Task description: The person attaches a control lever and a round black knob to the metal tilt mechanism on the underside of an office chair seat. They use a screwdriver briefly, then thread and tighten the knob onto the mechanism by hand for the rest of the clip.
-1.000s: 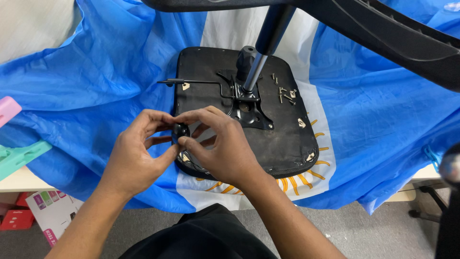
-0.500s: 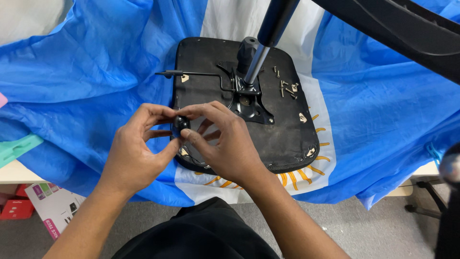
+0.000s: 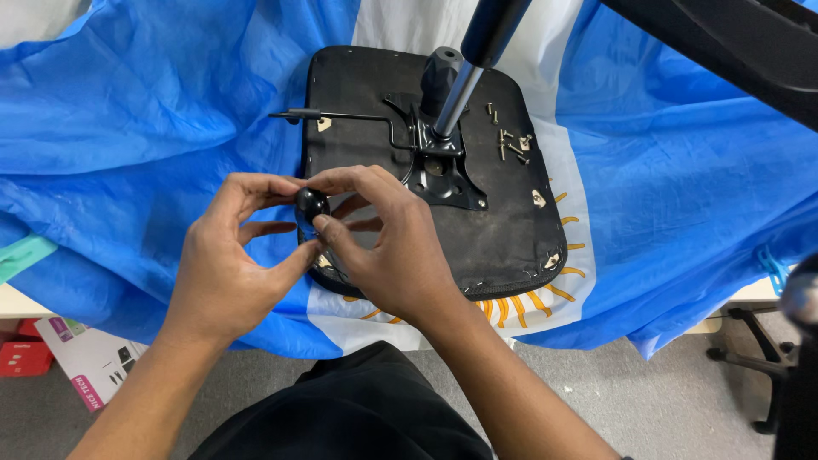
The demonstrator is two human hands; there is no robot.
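Observation:
An upturned black chair seat lies on a blue and white cloth, with a metal mechanism plate, a side lever and a gas cylinder rising from it. Both my hands meet at the seat's near left corner. A small round black knob is pinched between the fingers of my left hand and my right hand. Whether the knob is joined to the seat cannot be told.
Several loose screws lie on the seat at the right of the cylinder. A black chair base arm crosses the top right. A white box and a red box sit on the floor at the lower left.
My view has shifted slightly, so the seat sits higher and to the right. My hands stay together on the knob at the seat's corner, fingers shifting a little.

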